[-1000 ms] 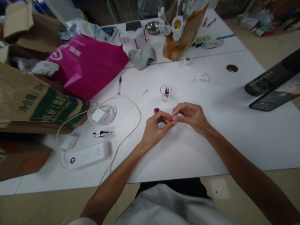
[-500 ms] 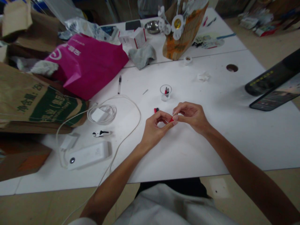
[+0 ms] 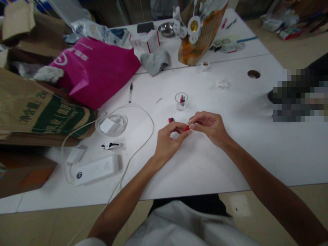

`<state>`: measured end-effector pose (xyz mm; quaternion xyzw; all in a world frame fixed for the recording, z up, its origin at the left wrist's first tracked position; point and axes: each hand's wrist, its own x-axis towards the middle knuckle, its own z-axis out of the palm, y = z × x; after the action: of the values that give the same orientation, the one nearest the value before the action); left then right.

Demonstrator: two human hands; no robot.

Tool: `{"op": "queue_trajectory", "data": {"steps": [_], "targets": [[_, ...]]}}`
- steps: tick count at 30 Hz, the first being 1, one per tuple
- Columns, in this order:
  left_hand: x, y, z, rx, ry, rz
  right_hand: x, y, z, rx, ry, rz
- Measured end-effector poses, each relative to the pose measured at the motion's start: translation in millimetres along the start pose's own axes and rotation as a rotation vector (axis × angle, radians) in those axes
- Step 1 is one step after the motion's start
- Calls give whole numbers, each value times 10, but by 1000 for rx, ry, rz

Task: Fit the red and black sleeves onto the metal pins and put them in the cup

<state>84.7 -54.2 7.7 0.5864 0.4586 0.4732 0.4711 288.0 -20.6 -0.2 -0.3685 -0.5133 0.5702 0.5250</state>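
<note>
My left hand [image 3: 169,141] pinches a small red piece with a metal end [image 3: 187,128] between thumb and fingertips. At its metal end, the thumb and fingers of my right hand [image 3: 208,126] are closed on the same piece. The fingertips hide most of it, so its exact kind cannot be made out. Just behind my left hand, a red and a black small piece [image 3: 171,120] lie side by side on the white table [image 3: 200,171]. Farther back stands a clear cup [image 3: 181,99] with red and black silver-tipped pieces in it.
To the left lie a looped white cable [image 3: 153,126], a power bank [image 3: 97,169], a black-and-white hand tool [image 3: 110,146] and a pen [image 3: 131,92]. A magenta bag [image 3: 102,68] and paper sacks crowd the far left. A tape roll [image 3: 205,66] sits behind the cup.
Both hands stay nearly in place, with the red piece shifted very slightly left and up between the fingertips. The power bank's small display has lit up.
</note>
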Motion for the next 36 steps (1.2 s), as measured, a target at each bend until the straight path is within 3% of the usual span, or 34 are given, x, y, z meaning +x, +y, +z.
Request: {"op": "queue_trajectory", "data": {"steps": [11, 20, 36], "targets": [[15, -24, 11, -188, -51, -104, -27, -14, -69, -36, -110, -4], [37, -36, -11, -182, -66, -104, 7, -15, -31, -25, -13, -20], [37, -53, 10, -248, -68, -157, 2, -20, -49, -42, -12, -34]]}}
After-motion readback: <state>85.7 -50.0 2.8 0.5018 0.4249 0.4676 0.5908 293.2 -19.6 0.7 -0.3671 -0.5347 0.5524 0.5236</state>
